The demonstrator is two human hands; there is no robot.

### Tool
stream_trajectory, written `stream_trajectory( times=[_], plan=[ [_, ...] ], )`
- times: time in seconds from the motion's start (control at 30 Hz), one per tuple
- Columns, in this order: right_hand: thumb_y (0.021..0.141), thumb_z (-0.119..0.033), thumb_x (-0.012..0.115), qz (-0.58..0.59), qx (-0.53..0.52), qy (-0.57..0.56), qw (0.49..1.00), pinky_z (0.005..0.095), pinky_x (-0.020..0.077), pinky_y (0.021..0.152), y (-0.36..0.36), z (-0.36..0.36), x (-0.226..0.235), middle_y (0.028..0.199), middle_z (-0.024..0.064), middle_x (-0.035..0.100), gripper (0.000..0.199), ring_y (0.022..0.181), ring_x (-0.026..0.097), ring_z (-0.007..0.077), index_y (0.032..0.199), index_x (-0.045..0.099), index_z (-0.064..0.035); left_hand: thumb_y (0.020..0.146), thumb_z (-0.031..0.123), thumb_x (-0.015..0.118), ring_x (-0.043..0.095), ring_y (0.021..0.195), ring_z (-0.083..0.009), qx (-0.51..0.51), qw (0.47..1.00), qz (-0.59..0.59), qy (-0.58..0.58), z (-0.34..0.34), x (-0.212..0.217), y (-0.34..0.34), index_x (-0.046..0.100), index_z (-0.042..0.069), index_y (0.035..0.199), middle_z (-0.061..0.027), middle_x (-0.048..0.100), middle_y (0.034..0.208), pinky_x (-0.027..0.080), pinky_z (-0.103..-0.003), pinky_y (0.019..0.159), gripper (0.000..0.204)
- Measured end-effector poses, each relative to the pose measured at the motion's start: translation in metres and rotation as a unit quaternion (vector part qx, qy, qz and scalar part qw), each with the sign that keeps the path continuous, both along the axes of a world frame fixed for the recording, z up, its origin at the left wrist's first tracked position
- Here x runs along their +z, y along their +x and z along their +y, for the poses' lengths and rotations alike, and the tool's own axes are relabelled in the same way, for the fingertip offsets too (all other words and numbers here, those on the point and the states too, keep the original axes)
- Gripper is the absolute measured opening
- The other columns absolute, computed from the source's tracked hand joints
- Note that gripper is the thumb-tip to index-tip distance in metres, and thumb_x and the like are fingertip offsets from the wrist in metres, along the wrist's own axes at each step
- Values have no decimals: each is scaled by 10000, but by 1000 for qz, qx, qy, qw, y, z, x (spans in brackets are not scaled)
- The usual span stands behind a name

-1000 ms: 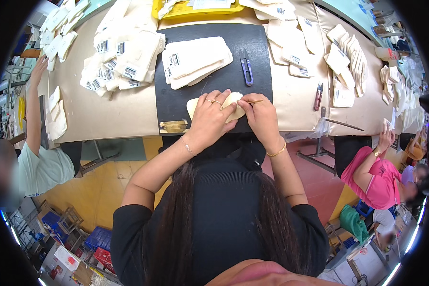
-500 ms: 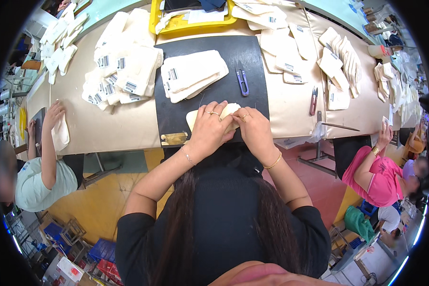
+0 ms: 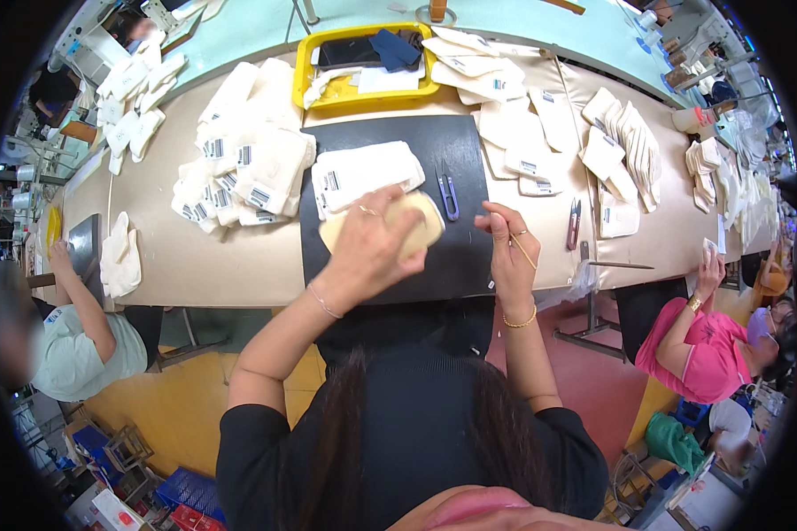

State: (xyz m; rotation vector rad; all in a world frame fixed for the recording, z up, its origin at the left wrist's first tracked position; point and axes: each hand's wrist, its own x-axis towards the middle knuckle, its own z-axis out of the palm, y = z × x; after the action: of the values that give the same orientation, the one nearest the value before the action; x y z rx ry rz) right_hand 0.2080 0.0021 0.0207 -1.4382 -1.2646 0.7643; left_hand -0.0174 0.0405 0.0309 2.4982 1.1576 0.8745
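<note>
My left hand (image 3: pixel 376 243) grips a cream cloth piece (image 3: pixel 431 224) over the black mat (image 3: pixel 398 281), fingers closed on its near side. Just beyond lies a small stack of cream cloth pieces (image 3: pixel 372 162) with a printed mark. To the right, my right hand (image 3: pixel 511 257) is raised near the mat's right edge, apart from the cloth. Its fingers are bent in, and a thin yellowish stick (image 3: pixel 524 252) shows against them. Blue-handled thread snips (image 3: pixel 449 195) lie on the mat between the stack and my right hand.
A large heap of cream pieces (image 3: pixel 261 168) lies left of the mat; more pieces (image 3: pixel 540 133) spread to the right. A yellow tray (image 3: pixel 372 99) stands behind the mat. Dark red snips (image 3: pixel 574 224) lie farther right. Co-workers sit at both sides.
My hands have separated: the left has carried the cloth piece forward to the stack's near edge, and the right has let go of it and moved right. The left co-worker's cloth now lies on the table.
</note>
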Motion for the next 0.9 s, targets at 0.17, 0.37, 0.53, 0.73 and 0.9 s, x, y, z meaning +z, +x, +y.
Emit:
stream_trajectory(
  times=[0.17, 0.37, 0.53, 0.73, 0.9],
  plan=[
    [1052, -103, 559, -108, 41, 100, 988, 342, 533, 910, 0, 37, 17, 1130, 179, 718, 205, 1036, 697, 265, 1166, 683, 14, 724, 268, 836, 538, 1187, -364, 44, 992, 99, 58, 63, 14, -17, 661, 99, 1087, -154, 597, 1233, 421, -478, 1019, 437],
    [1043, -179, 588, 4, 151, 25, 988, 387, 514, 995, -12, 97, 28, 1263, 200, 687, 325, 1197, 654, 326, 1332, 600, -30, 754, 334, 842, 561, 1220, -379, -33, 997, 36, 65, 22, 18, -17, 683, 118, 1138, -153, 615, 1288, 426, -497, 1049, 468],
    [855, -455, 780, -334, 329, 70, 880, 468, 427, 1111, -63, 163, 3, 1391, 247, 595, 709, 1281, 564, 426, 1389, 573, -39, 786, 371, 822, 569, 1215, -362, -241, 945, 83, -204, -19, -9, -1, 677, 107, 1184, -173, 583, 1330, 431, -467, 1046, 499],
    [795, -607, 773, -351, 504, -102, 783, 446, 447, 1089, -95, 195, -20, 1358, 273, 609, 931, 1273, 577, 406, 1419, 531, 41, 823, 313, 828, 583, 1161, -254, -127, 868, -115, -466, 12, -31, -22, 680, 90, 1198, -108, 554, 1269, 476, -372, 1027, 461],
    [691, -721, 789, -370, 533, -150, 746, 459, 520, 988, -88, 187, -15, 1232, 252, 686, 995, 1146, 666, 398, 1341, 601, 9, 789, 301, 843, 560, 1182, -301, -151, 888, -18, -435, 10, -34, -15, 642, 41, 1199, -140, 538, 1275, 440, -385, 1062, 525]
  ],
)
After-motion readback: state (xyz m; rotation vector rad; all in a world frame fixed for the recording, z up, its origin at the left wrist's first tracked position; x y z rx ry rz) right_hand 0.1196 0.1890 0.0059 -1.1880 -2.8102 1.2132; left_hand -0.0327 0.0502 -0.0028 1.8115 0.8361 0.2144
